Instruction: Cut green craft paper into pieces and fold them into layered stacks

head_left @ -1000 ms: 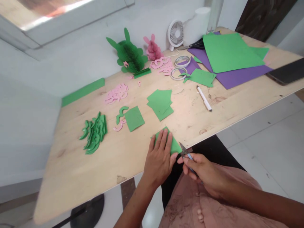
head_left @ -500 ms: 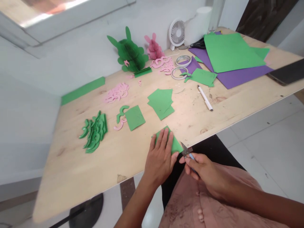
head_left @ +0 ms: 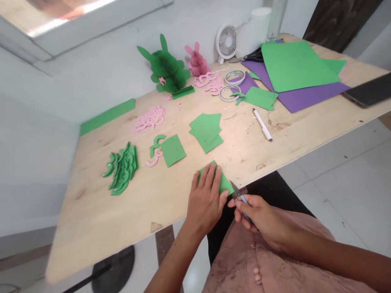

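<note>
Sheet [head_left: 224,185]: green, lying on the worktop [head_left: 171,199] by its near edge, mostly covered by a hand, one corner pointing right; whether it is one layer or several, I cannot tell.
Left grip [head_left: 204,203]: spread flat over the sheet, pressing rather than grasping.
Right grip [head_left: 262,215]: closed around what look like small scissors [head_left: 243,199], just off the worktop's near edge.
Blades [head_left: 235,188]: just beside the sheet's right corner, pointing away from the body; whether they touch it is too small to tell.
Thumb [head_left: 224,197]: the left one, beside the sheet and near the blades; for safety it would do better tucked back.
Hold: even pressure from the flat fingers should stop the sheet slipping or creasing.
Cut: a neat one probably calls for small, slow strokes, with the sheet turned to meet the scissors rather than the wrist twisted.
Edge: the worktop's rim leaves room below for the lower blade, so the corner is best cut there.
Nearby: loose sheets [head_left: 206,132] lie just beyond the left grip; a pen [head_left: 262,125] rests farther right.
</note>
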{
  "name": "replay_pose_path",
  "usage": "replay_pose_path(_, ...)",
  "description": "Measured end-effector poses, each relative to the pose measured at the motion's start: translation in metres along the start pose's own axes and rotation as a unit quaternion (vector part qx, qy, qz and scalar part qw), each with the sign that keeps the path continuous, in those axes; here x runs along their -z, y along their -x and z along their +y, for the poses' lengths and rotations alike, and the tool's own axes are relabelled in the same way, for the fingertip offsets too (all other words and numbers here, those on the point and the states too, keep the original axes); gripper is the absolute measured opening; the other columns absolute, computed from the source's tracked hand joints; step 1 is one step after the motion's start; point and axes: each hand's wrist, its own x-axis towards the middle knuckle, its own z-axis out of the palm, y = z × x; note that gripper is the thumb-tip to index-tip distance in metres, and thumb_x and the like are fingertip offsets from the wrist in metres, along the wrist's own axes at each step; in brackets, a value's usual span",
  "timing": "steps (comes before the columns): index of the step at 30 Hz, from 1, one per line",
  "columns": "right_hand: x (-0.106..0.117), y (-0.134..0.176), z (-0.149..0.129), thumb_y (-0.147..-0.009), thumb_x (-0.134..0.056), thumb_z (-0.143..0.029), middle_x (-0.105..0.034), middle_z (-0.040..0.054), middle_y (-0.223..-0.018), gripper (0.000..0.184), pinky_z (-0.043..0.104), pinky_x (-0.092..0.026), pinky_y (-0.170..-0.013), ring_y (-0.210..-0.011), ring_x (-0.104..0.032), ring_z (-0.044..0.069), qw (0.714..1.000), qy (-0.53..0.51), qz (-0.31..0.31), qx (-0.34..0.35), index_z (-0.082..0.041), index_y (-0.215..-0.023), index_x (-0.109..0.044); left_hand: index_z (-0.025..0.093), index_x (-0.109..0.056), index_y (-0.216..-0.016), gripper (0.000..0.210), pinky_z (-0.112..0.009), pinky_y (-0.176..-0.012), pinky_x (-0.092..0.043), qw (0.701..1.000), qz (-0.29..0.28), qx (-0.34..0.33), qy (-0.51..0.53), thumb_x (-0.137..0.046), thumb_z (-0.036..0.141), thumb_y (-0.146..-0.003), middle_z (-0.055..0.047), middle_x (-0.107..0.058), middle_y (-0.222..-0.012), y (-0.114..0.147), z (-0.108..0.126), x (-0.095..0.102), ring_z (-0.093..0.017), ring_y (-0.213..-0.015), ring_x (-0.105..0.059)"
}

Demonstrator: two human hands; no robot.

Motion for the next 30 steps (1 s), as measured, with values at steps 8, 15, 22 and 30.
replay_pose_path(8,-0.0012,-0.0006,-0.0039,-0.080,-0.052,-0.043,-0.056,-0.0015,-0.064,0.030,0.023,-0.019,-0.042,-0.043,-0.035,0.006,1.000,-0.018,0.010,-0.017,-0.015,-0.087,-0.059,0.010,-0.029,-0.142,0.058,-0.046,-0.112,-0.021,1.000,0.011,-0.003,-0.017,-0.033,0.038,-0.093,-0.013,-0.032,-0.149,0.0012,0.0010,-0.0072,-0.027,-0.139,-0.025)
replay_pose_path(15,-0.0040,-0.0019,-0.0056,-0.080,-0.053,-0.042,-0.053,-0.0020,-0.058,0.028,0.024,-0.020,-0.043,-0.041,-0.033,0.006,1.000,-0.002,0.021,0.012,-0.016,-0.075,-0.057,0.010,-0.027,-0.143,0.058,-0.047,-0.112,-0.020,1.000,-0.003,0.002,-0.012,-0.031,0.040,-0.093,-0.012,-0.029,-0.150,0.0012,0.0016,-0.0072,-0.027,-0.139,-0.023)
replay_pose_path(22,-0.0038,-0.0029,-0.0032,-0.080,-0.053,-0.045,-0.052,-0.0022,-0.056,0.031,0.024,-0.021,-0.042,-0.042,-0.034,0.007,0.999,0.004,0.035,0.021,-0.016,-0.079,-0.060,0.011,-0.025,-0.144,0.060,-0.047,-0.112,-0.020,1.000,0.009,-0.001,-0.008,-0.033,0.040,-0.093,-0.012,-0.031,-0.149,0.0019,0.0011,-0.0082,-0.027,-0.139,-0.023)
replay_pose_path(30,-0.0007,-0.0025,-0.0050,-0.083,-0.050,-0.042,-0.051,-0.0026,-0.057,0.029,0.023,-0.022,-0.042,-0.042,-0.034,0.006,0.999,0.018,0.036,0.022,-0.014,-0.082,-0.060,0.011,-0.028,-0.143,0.059,-0.048,-0.112,-0.020,1.000,0.010,0.003,0.008,-0.033,0.041,-0.093,-0.012,-0.032,-0.149,0.0018,0.0015,-0.0083,-0.027,-0.139,-0.024)
